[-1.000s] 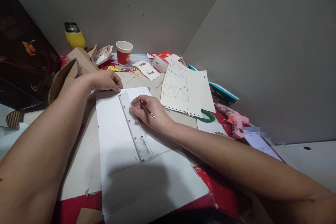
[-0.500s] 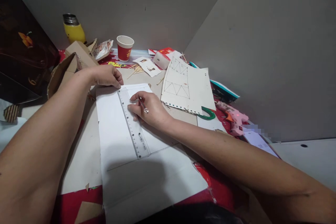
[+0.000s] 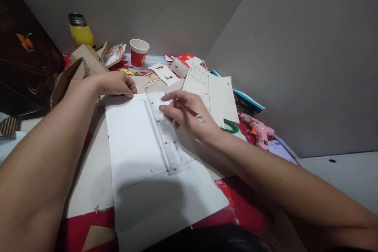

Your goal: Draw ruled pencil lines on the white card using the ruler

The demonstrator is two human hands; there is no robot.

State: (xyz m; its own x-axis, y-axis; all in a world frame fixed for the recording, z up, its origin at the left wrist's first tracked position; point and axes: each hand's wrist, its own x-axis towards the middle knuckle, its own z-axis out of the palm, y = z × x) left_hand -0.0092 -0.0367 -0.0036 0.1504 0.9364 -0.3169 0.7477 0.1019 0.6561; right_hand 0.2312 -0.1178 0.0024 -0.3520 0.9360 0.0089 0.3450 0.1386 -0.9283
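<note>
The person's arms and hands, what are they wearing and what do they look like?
The left arm and right arm look bare, no sleeves showing. The left hand and right hand wear no gloves, and neither wrist shows a watch.

The right hand (image 3: 193, 116) and clear ruler (image 3: 169, 138) have shifted rightward.

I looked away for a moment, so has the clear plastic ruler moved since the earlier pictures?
Yes: judged against the red-and-white paper cup, the ruler has shifted rightward in the picture, its far end now nearer the cup.
</note>
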